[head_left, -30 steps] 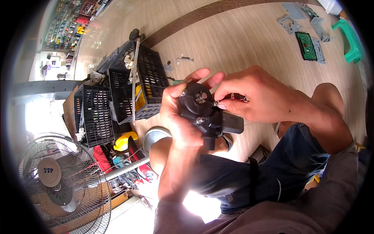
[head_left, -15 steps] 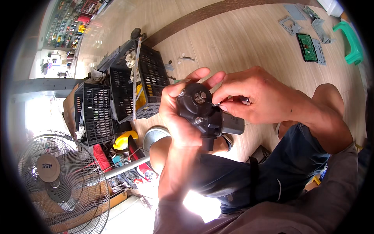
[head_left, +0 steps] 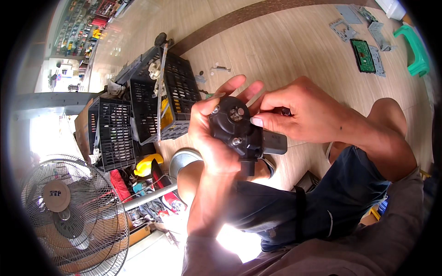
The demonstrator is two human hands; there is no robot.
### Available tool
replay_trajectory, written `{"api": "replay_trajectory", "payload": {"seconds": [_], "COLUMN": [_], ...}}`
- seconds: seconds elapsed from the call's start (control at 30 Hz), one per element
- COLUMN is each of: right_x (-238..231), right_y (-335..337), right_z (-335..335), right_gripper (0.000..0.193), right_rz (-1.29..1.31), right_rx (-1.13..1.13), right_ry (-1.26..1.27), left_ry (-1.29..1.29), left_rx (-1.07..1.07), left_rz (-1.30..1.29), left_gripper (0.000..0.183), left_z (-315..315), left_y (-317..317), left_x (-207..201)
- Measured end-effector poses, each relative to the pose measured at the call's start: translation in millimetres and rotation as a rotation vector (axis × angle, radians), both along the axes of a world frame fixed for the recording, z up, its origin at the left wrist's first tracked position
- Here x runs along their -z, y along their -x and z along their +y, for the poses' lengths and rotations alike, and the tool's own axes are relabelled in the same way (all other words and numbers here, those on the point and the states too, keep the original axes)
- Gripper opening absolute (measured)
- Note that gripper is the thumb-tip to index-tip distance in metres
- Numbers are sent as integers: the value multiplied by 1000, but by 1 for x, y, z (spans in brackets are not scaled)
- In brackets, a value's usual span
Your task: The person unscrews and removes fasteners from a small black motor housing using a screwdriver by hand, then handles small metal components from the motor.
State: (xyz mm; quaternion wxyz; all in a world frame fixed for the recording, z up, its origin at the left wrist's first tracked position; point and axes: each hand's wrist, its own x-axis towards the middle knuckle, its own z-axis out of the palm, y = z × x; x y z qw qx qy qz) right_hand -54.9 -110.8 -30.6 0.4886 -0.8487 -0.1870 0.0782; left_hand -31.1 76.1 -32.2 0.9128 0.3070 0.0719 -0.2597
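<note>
My left hand point(head_left: 212, 138) is wrapped around a black motor housing point(head_left: 224, 125), its thumb along the upper left side and its fingers behind. The housing has a splined metal shaft point(head_left: 237, 113) on its round face, bright screws around the rim, a black socket stub point(head_left: 247, 168) below and a grey block point(head_left: 275, 143) on the right. At the housing's right edge my right hand point(head_left: 299, 110) is closed, thumb and forefinger pinched together. What the fingertips pinch is hidden. A small dark piece point(head_left: 286, 112) shows inside the curled fingers; its kind is unclear.
Black crates point(head_left: 177, 87) stand at the left, beside a standing fan point(head_left: 69, 207). Under the crates lie a yellow tool point(head_left: 148, 164) and a round grey basin point(head_left: 182, 162). A green circuit board point(head_left: 363, 56), metal brackets and a green stool point(head_left: 414, 50) are at the far right.
My right thumb and forefinger have shifted slightly up and left against the housing, covering the small bright bit that showed at their tips. The left hand keeps its hold.
</note>
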Motion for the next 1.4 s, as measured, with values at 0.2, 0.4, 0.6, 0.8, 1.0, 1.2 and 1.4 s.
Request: {"api": "replay_trajectory", "payload": {"seconds": [0.2, 0.4, 0.6, 0.8, 1.0, 1.2, 1.4], "right_x": [13, 14, 16, 15, 15, 15, 15], "right_y": [3, 3, 4, 5, 7, 6, 6], "right_z": [2, 1, -1, 0, 3, 5, 3], "right_gripper": [10, 16, 17, 17, 14, 12, 11], "right_rz": [-105, -247, -279, -267, -200, -141, -137], "right_rx": [48, 38, 22, 26, 48, 92, 65], "right_ry": [-148, -158, -146, -162, -197, -166, -80], "left_ry": [-52, 9, -73, 37, 58, 66, 4], "left_rx": [9, 66, 22, 66, 35, 75, -20], "left_rz": [-12, -21, 40, -7, -16, -22, -27], "left_gripper": [58, 57, 57, 57, 57, 57, 56], "left_z": [-2, 1, -3, 1, -3, 1, -3], "left_y": [-2, -4, -3, -4, 1, -2, 0], "left_x": [1, -1, -4, 1, -3, 1, 0]}}
